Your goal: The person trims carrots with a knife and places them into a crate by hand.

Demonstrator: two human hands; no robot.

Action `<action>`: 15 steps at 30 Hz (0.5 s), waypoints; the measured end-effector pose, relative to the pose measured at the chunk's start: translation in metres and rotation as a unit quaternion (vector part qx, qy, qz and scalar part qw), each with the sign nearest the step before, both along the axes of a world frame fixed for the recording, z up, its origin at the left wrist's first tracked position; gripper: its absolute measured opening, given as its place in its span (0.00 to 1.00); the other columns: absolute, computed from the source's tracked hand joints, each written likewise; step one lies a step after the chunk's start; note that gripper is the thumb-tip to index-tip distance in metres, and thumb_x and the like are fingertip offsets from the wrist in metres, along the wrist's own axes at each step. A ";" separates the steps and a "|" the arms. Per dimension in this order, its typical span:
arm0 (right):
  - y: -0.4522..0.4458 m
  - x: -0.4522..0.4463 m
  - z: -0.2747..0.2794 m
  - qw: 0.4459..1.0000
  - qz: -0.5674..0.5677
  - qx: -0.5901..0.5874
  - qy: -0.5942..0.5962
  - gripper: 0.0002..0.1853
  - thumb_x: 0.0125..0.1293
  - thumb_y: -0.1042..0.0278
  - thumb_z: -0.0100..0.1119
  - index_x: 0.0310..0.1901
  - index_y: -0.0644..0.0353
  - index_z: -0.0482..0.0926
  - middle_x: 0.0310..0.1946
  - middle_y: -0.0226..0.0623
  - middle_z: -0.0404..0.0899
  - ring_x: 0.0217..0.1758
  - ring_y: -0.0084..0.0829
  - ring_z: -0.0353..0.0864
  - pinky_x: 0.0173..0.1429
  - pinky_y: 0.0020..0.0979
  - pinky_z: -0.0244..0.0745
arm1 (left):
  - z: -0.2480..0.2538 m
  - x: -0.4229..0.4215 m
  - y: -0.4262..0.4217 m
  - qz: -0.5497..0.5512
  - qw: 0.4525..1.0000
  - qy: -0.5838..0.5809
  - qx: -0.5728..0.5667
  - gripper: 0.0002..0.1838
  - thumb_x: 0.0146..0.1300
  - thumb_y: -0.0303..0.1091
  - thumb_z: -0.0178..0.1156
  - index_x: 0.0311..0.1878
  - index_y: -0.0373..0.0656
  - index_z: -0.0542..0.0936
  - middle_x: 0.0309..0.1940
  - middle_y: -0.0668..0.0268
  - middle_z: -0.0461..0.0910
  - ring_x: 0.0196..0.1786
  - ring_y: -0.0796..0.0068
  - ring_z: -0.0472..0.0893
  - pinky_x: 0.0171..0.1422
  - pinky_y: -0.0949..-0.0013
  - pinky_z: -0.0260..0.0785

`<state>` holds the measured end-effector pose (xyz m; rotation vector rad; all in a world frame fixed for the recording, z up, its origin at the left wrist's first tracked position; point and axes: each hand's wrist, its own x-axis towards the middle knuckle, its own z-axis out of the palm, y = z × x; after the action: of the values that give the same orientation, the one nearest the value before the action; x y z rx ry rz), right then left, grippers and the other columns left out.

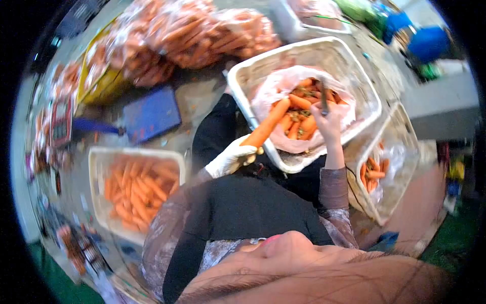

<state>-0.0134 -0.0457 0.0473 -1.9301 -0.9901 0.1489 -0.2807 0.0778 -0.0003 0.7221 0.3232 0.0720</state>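
A white glove covers my left hand (pixel 234 157), which is closed around the lower end of a large carrot (pixel 271 124). The carrot slants up over the near left rim of a white crate (pixel 372 93). Bare, my right hand (pixel 328 117) grips a knife (pixel 324 96) whose blade points away from me, above the crate. Inside the crate, an open pinkish bag (pixel 268 88) holds carrots (pixel 307 126) with bits of green and brown tops among them. The knife and the carrot are apart.
At the left stands a crate (pixel 93 175) of carrots; another crate (pixel 407 152) with a few carrots is at the right. Bagged carrots (pixel 185 38) lie piled beyond, beside a yellow crate (pixel 88 68). A blue scale platform (pixel 152 114) rests on the floor.
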 end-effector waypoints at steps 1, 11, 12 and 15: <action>-0.006 -0.002 0.005 0.993 -0.015 -0.105 -0.054 0.11 0.59 0.63 0.62 0.33 0.64 0.81 0.20 0.39 0.79 0.22 0.30 0.77 0.30 0.32 0.71 | 0.002 0.005 0.000 -0.004 1.000 0.009 0.008 0.32 0.51 0.44 0.67 0.55 0.37 0.68 0.33 0.66 0.77 0.21 0.85 0.70 0.22 0.84 0.60; -0.047 0.019 -0.041 0.918 -0.026 -0.395 -0.014 0.09 0.49 0.71 0.58 0.31 0.64 0.83 0.30 0.53 0.81 0.37 0.48 0.83 0.43 0.43 0.77 | 0.007 0.065 -0.007 -0.127 0.989 0.059 0.053 0.29 0.54 0.39 0.65 0.57 0.37 0.67 0.34 0.65 0.77 0.21 0.85 0.70 0.21 0.84 0.60; -0.050 0.019 -0.038 0.916 -0.031 -0.401 -0.004 0.09 0.49 0.72 0.57 0.31 0.65 0.83 0.31 0.54 0.81 0.37 0.49 0.83 0.43 0.43 0.77 | 0.005 0.063 -0.013 -0.135 0.989 0.062 -0.008 0.30 0.56 0.40 0.63 0.58 0.36 0.66 0.34 0.64 0.76 0.20 0.85 0.68 0.21 0.83 0.59; -0.045 0.015 -0.029 0.918 -0.031 -0.394 0.009 0.10 0.49 0.72 0.56 0.31 0.67 0.83 0.32 0.54 0.81 0.38 0.49 0.83 0.42 0.43 0.78 | -0.003 0.058 -0.019 -0.135 0.969 0.072 -0.194 0.29 0.61 0.40 0.57 0.61 0.34 0.63 0.31 0.63 0.72 0.18 0.84 0.64 0.20 0.82 0.59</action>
<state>0.0016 -0.0911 0.0182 -2.6760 -0.9270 0.6033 -0.2226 0.0584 -0.0029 0.3778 0.3621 -0.2961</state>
